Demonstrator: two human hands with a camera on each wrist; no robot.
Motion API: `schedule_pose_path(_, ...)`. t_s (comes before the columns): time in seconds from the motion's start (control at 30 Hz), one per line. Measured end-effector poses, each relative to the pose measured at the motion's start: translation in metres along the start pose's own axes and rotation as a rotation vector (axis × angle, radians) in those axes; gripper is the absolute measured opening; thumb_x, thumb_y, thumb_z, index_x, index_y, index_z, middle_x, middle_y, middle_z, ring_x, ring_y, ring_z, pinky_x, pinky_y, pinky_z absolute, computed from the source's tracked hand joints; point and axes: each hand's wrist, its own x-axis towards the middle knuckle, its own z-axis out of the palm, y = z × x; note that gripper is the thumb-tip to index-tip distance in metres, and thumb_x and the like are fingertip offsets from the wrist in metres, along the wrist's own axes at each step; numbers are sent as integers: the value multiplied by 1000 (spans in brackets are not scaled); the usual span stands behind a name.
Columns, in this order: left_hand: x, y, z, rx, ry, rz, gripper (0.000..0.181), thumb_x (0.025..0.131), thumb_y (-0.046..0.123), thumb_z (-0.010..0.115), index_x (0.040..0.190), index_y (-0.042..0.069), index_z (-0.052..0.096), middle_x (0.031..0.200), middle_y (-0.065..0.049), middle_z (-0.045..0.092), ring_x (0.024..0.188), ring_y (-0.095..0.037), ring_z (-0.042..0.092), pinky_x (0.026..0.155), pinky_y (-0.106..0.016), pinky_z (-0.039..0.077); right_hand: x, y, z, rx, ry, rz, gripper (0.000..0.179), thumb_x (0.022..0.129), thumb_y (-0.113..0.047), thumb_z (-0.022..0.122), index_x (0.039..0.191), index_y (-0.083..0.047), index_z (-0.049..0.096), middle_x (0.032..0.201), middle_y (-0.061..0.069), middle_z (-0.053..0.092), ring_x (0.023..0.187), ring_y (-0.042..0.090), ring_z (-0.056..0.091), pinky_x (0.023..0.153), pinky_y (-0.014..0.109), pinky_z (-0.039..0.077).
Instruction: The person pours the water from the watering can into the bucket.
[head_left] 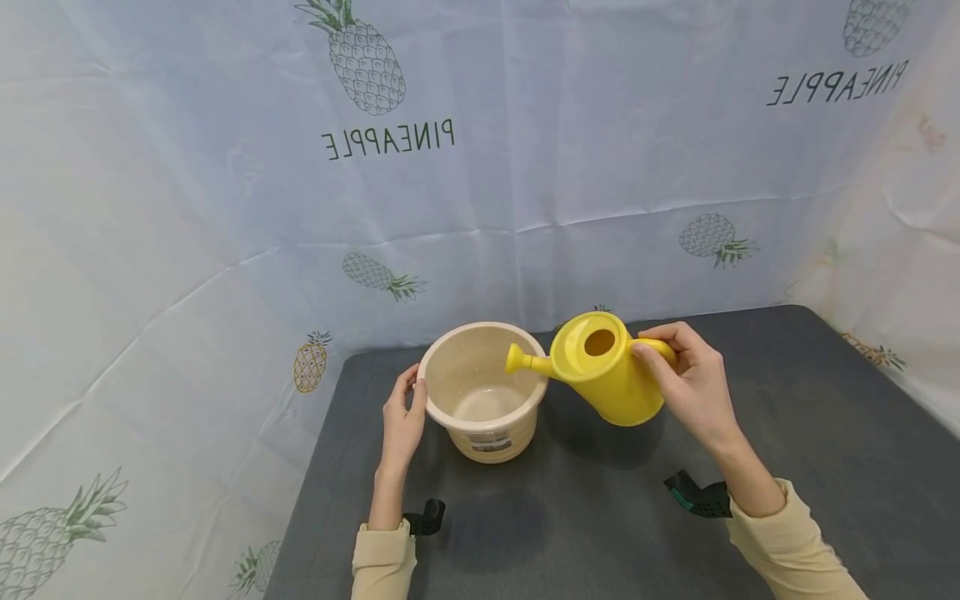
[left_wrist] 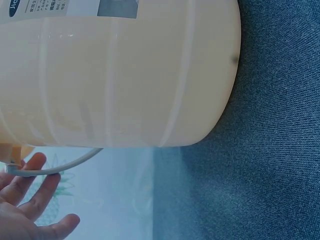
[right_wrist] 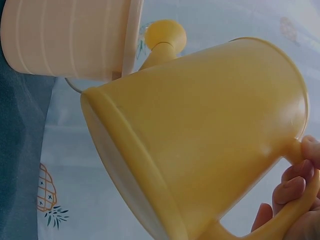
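A cream plastic bucket [head_left: 491, 446] with ribbed sides stands upright on the dark table, its inside visible in the head view. My left hand [head_left: 403, 421] rests against the left of its rim. In the left wrist view, the fingertips [left_wrist: 52, 181] touch the thin pale bail handle [left_wrist: 75, 164], thumb apart. My right hand [head_left: 693, 383] grips the handle of a yellow watering can [head_left: 618, 379], its fingers wrapped round it. The can is lifted and tilted left, its spout [head_left: 536, 364] reaching over the bucket's right rim. The round sprinkler head [right_wrist: 166, 36] shows in the right wrist view.
A dark cloth-covered table [head_left: 787, 433] extends right and toward the person. Behind and left hangs a pale curtain [head_left: 480, 192] with pineapple prints, close to the table's back edge. Black straps with camera mounts [head_left: 701, 496] sit at both wrists.
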Motion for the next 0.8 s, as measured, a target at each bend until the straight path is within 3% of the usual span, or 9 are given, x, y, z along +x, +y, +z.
schedule_pose_path(0.8,0,2,0,11,-6,-7,36,98,9,45,130,-6,47,121,-26,54,117,-36,45,96,-56,32,1,2,0,-8,-1,4,18,77,22,60,93,16,56,83,5,59,65,11,54,61,11,44)
